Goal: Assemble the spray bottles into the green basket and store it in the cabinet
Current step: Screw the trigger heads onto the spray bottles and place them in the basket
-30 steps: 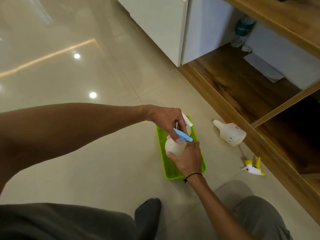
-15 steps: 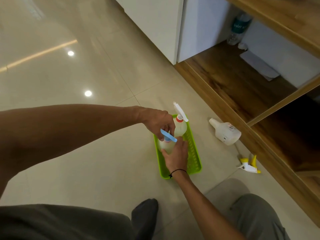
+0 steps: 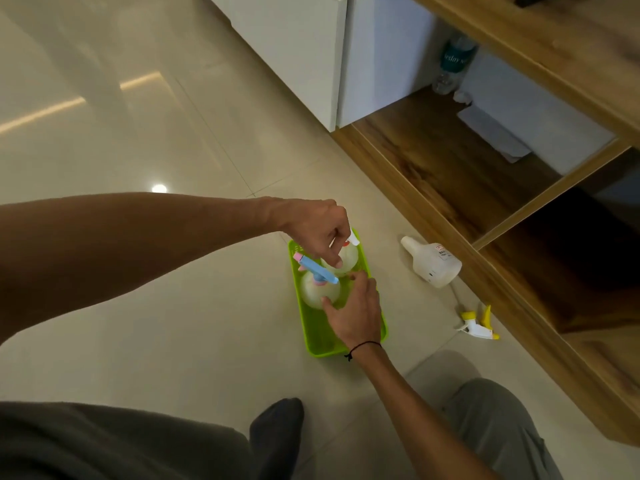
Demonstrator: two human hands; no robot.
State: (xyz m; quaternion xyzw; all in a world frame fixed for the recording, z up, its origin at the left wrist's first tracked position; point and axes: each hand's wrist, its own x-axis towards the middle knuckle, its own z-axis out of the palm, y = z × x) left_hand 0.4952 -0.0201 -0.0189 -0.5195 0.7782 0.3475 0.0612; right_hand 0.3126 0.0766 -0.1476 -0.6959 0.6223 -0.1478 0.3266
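Note:
The green basket (image 3: 313, 344) lies on the floor tiles in front of me. Two round whitish spray bottles stand in it: the nearer one (image 3: 317, 294) has a blue trigger head, the farther one (image 3: 344, 259) a white head with a red collar. My right hand (image 3: 355, 315) reaches in from below, with thumb and fingers on the side of the blue-headed bottle. Over the basket's far end hovers my left hand (image 3: 313, 230), fingers curled down, fingertips at the farther bottle's shoulder and nothing held. A headless white bottle (image 3: 433, 266) lies on its side to the right, a yellow-and-white spray head (image 3: 478, 325) beside it.
The wooden cabinet's open lower shelf (image 3: 446, 174) runs along the right, with a water bottle (image 3: 453, 62) and a white sheet (image 3: 491, 135) at its back. A white cabinet door (image 3: 298, 46) stands behind. My knees and a dark sock (image 3: 277, 434) are at the bottom.
The blue-headed bottle has come down to stand in the basket beside the other one. My left hand has let go of its trigger head and lifted slightly.

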